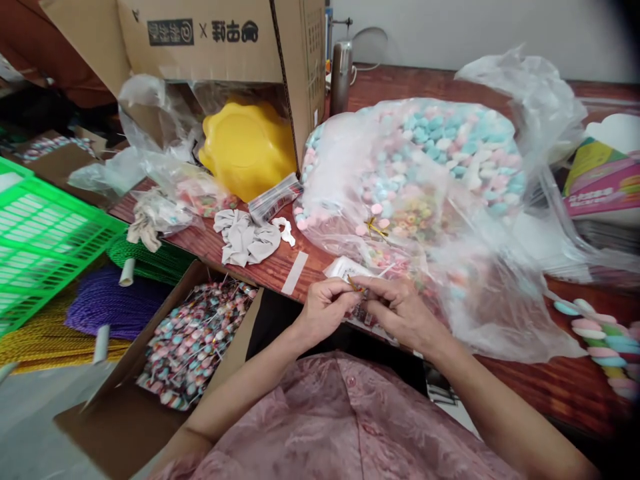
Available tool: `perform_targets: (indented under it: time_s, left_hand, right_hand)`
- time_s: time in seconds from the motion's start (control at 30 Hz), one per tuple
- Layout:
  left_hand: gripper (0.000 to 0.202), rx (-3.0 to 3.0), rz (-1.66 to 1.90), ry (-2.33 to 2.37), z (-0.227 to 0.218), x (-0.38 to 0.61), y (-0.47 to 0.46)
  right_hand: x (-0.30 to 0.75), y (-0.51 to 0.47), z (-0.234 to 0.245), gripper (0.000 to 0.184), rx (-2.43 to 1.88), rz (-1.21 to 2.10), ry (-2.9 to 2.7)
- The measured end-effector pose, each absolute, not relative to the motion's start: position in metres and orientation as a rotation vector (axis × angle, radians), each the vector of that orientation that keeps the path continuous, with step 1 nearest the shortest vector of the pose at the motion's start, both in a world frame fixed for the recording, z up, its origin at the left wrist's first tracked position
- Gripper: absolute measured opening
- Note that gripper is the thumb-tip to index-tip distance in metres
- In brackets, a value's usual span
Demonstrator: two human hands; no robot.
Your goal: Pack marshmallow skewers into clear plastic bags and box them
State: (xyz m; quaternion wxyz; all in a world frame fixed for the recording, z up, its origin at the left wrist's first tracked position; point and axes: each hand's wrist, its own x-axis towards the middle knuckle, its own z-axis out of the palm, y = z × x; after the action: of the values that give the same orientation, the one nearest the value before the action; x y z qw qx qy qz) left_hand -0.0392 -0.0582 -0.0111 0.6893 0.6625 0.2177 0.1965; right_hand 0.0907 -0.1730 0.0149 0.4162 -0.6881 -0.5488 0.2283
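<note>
My left hand and my right hand meet close together at the table's front edge. Their fingertips pinch a small gold twist tie from both sides. What the tie goes around is mostly hidden by my fingers; a thin white stick shows just beyond them. A white printed packet lies right behind my left fingertips. Past my hands spreads a big clear plastic bag full of pink, blue and white marshmallows. Another gold twist tie rests on the plastic.
On the left, a carton holds wrapped candy sticks, beside a green basket and bundles of purple twist ties. A yellow scalloped lid, a grey cloth and a cardboard box are behind. Marshmallow skewers lie right.
</note>
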Motion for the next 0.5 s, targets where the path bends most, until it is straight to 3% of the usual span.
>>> perform_targets:
  time_s: [0.13, 0.27, 0.5]
  left_hand:
    - [0.025, 1.416, 0.481, 0.527, -0.007, -0.038, -0.055]
    - [0.024, 1.465, 0.542, 0.424, 0.003, -0.033, -0.059]
    - [0.019, 1.512, 0.66, 0.313, 0.005, -0.028, -0.062]
  right_hand:
    - [0.083, -0.184, 0.016, 0.039, -1.675, 0.414, -1.169]
    - [0.075, -0.187, 0.012, 0.006, -1.721, 0.371, -1.042]
    - [0.077, -0.179, 0.0, 0.014, -1.55, 0.636, -0.796]
